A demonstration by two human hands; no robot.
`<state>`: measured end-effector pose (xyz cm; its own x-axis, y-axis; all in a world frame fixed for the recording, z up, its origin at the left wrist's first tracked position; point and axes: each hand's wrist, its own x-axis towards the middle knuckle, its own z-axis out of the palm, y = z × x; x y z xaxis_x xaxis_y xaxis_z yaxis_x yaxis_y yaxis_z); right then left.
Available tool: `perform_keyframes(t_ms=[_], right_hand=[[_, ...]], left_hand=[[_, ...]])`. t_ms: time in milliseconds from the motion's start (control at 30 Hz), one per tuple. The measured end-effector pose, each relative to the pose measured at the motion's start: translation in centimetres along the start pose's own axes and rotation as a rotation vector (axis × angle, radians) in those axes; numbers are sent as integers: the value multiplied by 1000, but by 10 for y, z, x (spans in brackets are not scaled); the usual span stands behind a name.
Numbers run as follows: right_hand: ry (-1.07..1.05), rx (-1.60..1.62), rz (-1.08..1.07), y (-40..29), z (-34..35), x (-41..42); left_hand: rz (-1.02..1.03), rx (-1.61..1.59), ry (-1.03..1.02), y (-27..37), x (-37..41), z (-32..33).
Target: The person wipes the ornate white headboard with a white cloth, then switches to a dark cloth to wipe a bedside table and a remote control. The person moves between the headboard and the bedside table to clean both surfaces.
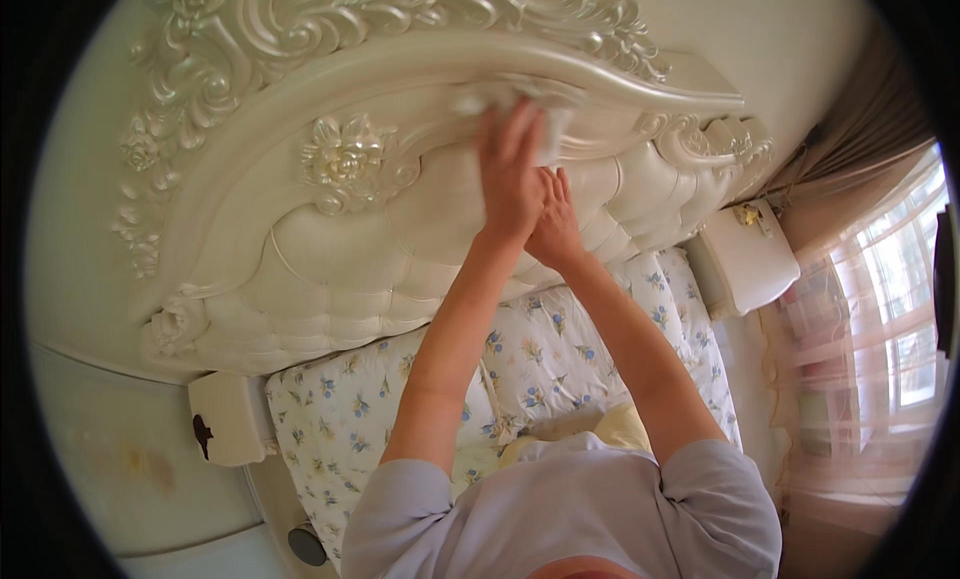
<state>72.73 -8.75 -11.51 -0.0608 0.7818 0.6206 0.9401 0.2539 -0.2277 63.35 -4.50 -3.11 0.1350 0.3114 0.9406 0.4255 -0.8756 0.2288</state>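
Note:
My left hand (513, 177) presses a white cloth (553, 132) against the carved upper panel of a pearl-white headboard (450, 192). Motion blurs the fingers and the cloth, and part of the cloth is hidden beneath the hand. Just below and to the right, my right hand (556, 226) lies close against the left hand, its fingers extended and nothing visible in them. Its fingertips point up toward the cloth's lower edge. A carved rose (345, 155) sits on the panel to the left of both hands. Tufted padding (337, 279) fills the lower headboard.
Floral pillows (555, 346) rest on the bed below the headboard. White nightstands flank the bed, one at right (750, 256) and one at left (225, 414) with a dark object (202, 435) on it. A sheer pink curtain (840, 369) hangs by the window at right.

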Motion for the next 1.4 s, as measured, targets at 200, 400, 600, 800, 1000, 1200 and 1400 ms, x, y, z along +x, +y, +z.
perform_keyframes(t_ms=[200,400,600,800,1000,1200,1400], right_hand=[[-185,601,29,24,-68,14],[495,349,-407,64,-172,61],[481,415,-238,102,-178,119],[476,387,-247,115,-167,119],[441,416,-250,123,-168,115],[474,406,-261,126,-166,117],[506,356,-259,122,-165,119]], left_hand=[[-38,388,356,14,68,-50],[33,532,230,35,80,-34],[128,735,148,63,177,-72],[-468,846,-323,60,267,-87],[-106,1066,-366,59,240,-69],[-10,966,-296,107,196,-63],[44,884,-277,87,209,-36]])
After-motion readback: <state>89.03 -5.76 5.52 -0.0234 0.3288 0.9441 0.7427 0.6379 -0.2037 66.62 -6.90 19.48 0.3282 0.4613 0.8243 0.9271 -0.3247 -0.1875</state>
